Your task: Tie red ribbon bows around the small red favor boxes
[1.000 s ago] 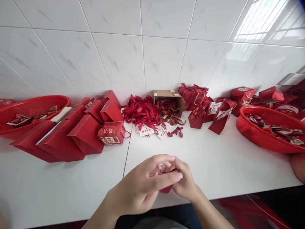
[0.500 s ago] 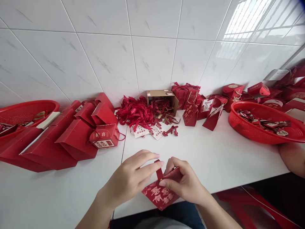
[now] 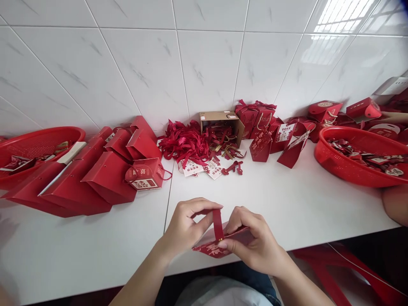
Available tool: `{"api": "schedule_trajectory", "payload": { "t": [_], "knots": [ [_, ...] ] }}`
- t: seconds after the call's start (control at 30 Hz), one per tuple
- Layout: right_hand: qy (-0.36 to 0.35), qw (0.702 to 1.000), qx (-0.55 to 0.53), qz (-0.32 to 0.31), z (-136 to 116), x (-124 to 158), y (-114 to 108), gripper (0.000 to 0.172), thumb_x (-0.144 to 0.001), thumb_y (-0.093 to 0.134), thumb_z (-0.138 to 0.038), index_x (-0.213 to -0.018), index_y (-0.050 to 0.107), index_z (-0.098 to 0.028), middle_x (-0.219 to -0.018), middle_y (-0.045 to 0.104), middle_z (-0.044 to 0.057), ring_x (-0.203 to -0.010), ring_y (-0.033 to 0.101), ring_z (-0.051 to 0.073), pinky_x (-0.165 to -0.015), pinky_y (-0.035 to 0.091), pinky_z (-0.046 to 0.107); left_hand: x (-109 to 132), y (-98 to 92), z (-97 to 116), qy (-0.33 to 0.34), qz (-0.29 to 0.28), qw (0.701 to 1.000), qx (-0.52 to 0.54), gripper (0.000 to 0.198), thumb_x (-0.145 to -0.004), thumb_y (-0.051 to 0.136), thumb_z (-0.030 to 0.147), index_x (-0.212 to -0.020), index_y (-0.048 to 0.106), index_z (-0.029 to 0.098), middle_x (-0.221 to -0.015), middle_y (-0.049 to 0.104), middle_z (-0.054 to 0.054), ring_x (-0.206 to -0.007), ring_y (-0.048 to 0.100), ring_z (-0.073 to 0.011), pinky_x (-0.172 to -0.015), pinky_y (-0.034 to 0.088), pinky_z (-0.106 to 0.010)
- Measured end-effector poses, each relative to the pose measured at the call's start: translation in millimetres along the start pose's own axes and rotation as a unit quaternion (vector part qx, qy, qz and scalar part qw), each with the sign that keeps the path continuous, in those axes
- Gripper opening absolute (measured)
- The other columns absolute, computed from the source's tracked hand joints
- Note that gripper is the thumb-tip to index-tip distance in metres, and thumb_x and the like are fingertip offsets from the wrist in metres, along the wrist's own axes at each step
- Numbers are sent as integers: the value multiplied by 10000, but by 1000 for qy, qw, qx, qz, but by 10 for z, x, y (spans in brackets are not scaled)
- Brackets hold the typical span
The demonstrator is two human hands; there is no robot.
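Over the front edge of the table, my right hand [image 3: 251, 238] grips a red paper gift box [image 3: 212, 249] with pale lettering, its thumb on the front by a small gold stud. A dark red strap [image 3: 218, 225] rises from that stud. My left hand [image 3: 193, 227] pinches the strap's upper end between thumb and fingers. The box is tipped so that its printed face shows only narrowly. Part of its right side is hidden behind my right hand.
Folded red boxes [image 3: 105, 180] stand at left beside a red basket [image 3: 73, 132]. Red ribbons [image 3: 186, 142], a carton [image 3: 219, 115] of straps and printed cards [image 3: 193, 168] lie at the back. At right are finished-looking boxes [image 3: 261, 146], another basket [image 3: 338, 170] and another person's arm [image 3: 395, 206].
My left fingers have closed on the strap's top end, and the strap stands more upright. The box has tipped, showing less of its printed face. The camera view has shifted slightly.
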State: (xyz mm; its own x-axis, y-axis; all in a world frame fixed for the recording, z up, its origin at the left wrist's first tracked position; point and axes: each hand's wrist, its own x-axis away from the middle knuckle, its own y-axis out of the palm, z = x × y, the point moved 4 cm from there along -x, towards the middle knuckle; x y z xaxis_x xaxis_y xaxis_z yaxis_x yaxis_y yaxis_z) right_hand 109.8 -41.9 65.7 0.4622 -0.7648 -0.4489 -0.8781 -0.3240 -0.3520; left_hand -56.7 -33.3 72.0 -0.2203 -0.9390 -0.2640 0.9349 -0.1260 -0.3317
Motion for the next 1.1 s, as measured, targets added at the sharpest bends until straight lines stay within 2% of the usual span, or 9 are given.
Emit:
{"api": "schedule_trajectory", "payload": {
  "t": [0.13, 0.27, 0.43, 0.6, 0.77, 0.83, 0.9, 0.97, 1.1],
  "knots": [
    [-29, 998, 47, 10, -25, -20, -10, 207, -851, 709, -244, -796, 511, -219, -692, 590, -25, -625, 529, 126, -635, 402, 272, 113, 46, -78, -122, 31, 980, 157, 191, -840, 695, 305, -963, 774, 181, -828, 787, -71, -754, 751, -205, -674, 618, -268],
    [-51, 996, 69, 13, -56, -11, -12, 219, -854, 697, -193, -807, 485, -223, -707, 599, -27, -644, 538, 127, -652, 400, 284, 223, 59, -32, -150, 24, 956, 251, 175, -804, 742, 241, -971, 771, 197, -856, 795, -59, -774, 763, -217, -675, 644, -289],
    [-69, 995, 67, 9, -108, 6, -4, 187, -866, 676, -170, -844, 500, -230, -741, 628, -14, -667, 571, 137, -666, 412, 304, 298, 13, 57, -85, 35, 969, 231, 180, -827, 703, 122, -960, 773, 220, -886, 796, -35, -796, 760, -176, -722, 633, -226],
    [-69, 995, 65, 3, -131, 6, 5, 187, -866, 676, -181, -836, 499, -234, -730, 636, -9, -660, 575, 145, -661, 427, 316, 341, -1, 54, -71, 45, 973, 215, 166, -850, 677, 127, -964, 763, 210, -850, 795, -35, -737, 759, -177, -679, 636, -233],
    [-67, 996, 64, 8, -130, 12, 20, 173, -877, 656, -163, -844, 501, -233, -752, 643, -8, -677, 594, 143, -671, 441, 313, 357, -7, 107, -26, 43, 991, 124, 195, -838, 681, 111, -961, 765, 237, -926, 794, -35, -797, 762, -194, -713, 631, -249],
    [-69, 996, 61, 12, -126, 19, 23, 152, -886, 645, -165, -858, 512, -235, -798, 650, 7, -731, 619, 154, -693, 462, 317, 364, -1, 143, 11, 36, 997, 69, 223, -838, 676, 105, -981, 761, 255, -932, 794, -22, -811, 761, -195, -842, 615, -315],
    [-76, 995, 63, 17, -125, 26, 21, 139, -888, 635, -159, -868, 521, -236, -861, 657, 27, -781, 635, 164, -706, 475, 321, 377, 9, 165, 49, 24, 998, 24, 274, -848, 658, 92, -1026, 747, 281, -917, 795, 6, -814, 759, -180, -1005, 538, -389],
    [-85, 994, 69, 15, -125, 28, 24, 141, -890, 627, -145, -876, 520, -236, -914, 664, 40, -822, 647, 170, -719, 477, 323, 395, 14, 165, 78, 17, 997, 1, 329, -848, 647, 71, -1069, 725, 302, -910, 794, 28, -796, 755, -157, -1080, 473, -408],
    [-120, 989, 86, -3, -148, 16, 46, 137, -909, 601, -129, -896, 509, -230, -914, 671, 39, -866, 650, 171, -754, 466, 328, 439, -16, 105, 72, 59, 996, -11, 327, -845, 639, 69, -1082, 708, 284, -967, 783, 3, -915, 738, -175, -911, 574, -288]
  ]
}}
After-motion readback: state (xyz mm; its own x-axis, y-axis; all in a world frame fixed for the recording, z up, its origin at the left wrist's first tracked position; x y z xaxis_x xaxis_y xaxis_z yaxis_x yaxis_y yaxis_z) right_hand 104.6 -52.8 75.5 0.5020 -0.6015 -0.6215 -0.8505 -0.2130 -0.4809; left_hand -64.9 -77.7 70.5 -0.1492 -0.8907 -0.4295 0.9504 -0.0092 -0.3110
